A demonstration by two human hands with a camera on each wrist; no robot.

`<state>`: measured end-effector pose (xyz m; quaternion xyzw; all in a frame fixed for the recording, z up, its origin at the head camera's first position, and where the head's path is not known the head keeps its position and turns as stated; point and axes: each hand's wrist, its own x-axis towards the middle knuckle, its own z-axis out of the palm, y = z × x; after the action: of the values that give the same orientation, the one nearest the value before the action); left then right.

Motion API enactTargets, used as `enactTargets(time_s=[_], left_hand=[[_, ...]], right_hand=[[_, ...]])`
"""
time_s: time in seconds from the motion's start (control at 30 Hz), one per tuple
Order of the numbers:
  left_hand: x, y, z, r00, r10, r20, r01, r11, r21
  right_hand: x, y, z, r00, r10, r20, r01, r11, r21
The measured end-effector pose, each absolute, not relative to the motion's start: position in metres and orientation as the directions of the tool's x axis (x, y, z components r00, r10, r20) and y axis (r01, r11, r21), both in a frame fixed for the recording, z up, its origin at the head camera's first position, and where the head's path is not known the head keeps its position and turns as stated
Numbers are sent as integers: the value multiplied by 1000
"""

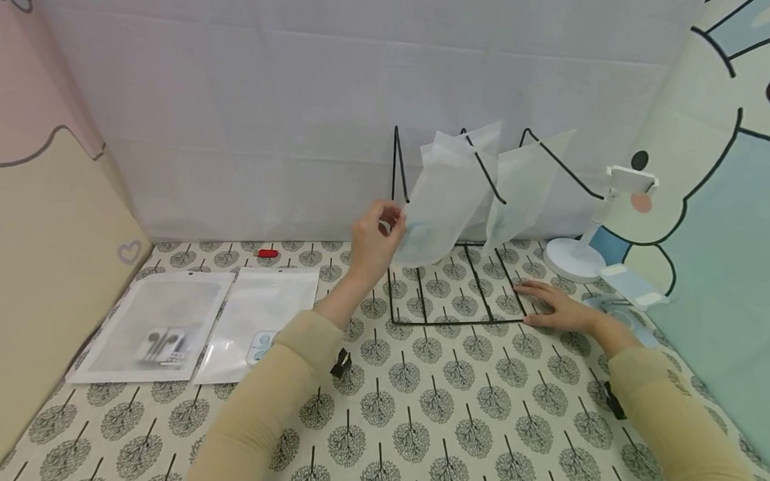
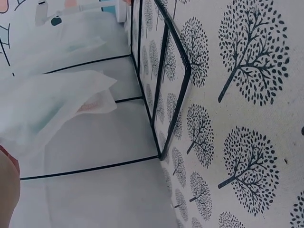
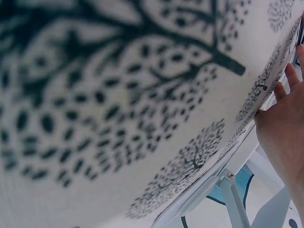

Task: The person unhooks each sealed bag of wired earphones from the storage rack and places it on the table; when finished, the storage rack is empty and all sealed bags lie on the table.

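A black wire rack (image 1: pixel 459 323) stands against the back wall. Translucent white zip pouches lean between its uprights: a left group (image 1: pixel 448 192) of what look like two overlapping ones, and another pouch (image 1: pixel 525 180) to the right. My left hand (image 1: pixel 373 243) pinches the left edge of the front pouch beside the leftmost upright; only a bit of this hand (image 2: pixel 8 187) shows in the left wrist view. At the rack's front right corner, my right hand (image 1: pixel 558 311) rests with fingers spread, its fingertips touching the base wire. The right wrist view shows that hand low over the tablecloth.
Two flat pouches lie at left, one holding earphones (image 1: pixel 161 345), the other a small light-blue item (image 1: pixel 260 345). A red USB-stick-like object (image 1: pixel 267 253) is behind them. A white round-based stand (image 1: pixel 574 260) and another light-blue and white stand (image 1: pixel 633 286) are at right.
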<state>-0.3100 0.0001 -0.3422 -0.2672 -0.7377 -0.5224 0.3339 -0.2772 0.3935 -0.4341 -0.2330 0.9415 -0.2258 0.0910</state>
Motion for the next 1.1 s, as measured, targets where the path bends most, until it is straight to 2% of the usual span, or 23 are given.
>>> enactTargets(time_s=[0.2,0.37,0.73,1.1], left_hand=[[-307,-5,-340,-563,72,824,801,295,521],[-306,-7,-339,-530,88,844,824,287,488],[-294,-19,-333,-575,218,788,811,272,517],[-285,-33,-332,-473,425,772,867,380,323]], right_hand=[[-277,392,-433,-880,-467,-89,-381,804,-458],[-273,391,-430,-880,-466,-89,-379,803,-461],[-273,389,-429,-878,-469,-89,-384,805,-452],[-273,390,-430,-873,-481,-76,-401,798,-450]])
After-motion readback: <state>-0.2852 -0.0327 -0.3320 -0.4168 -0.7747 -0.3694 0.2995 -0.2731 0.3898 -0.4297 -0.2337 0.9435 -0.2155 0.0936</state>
